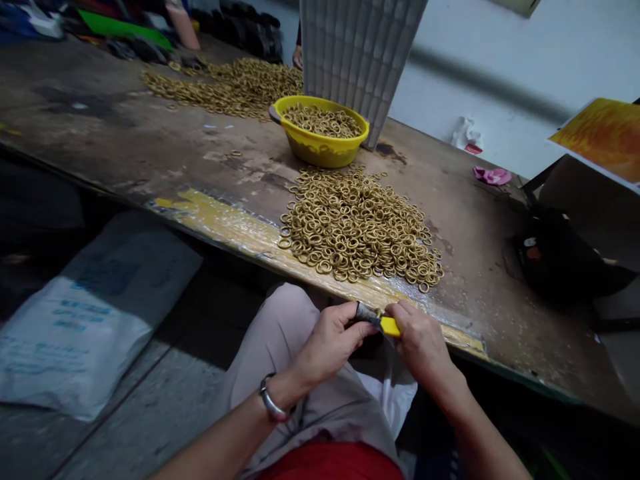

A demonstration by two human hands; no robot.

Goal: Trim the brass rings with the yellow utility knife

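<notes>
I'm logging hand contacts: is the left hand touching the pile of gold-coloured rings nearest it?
Apart. The head view shows it: the table's yellow edge strip is visible between the left hand and the pile of gold-coloured rings.

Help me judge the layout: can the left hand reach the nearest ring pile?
Probably yes: the ring pile lies just past the left hand, with nothing visible blocking the way.

A small workshop, I'd say: a scuffed bench (165, 150), its edge patched with yellow tape (235, 223). From the seated person (280, 347), a heap of gold-coloured rings (357, 227) and a yellow basin (325, 155) holding more lie at twelve o'clock; a printed sack (85, 333) slumps on the grey floor (165, 400) at ten.
</notes>
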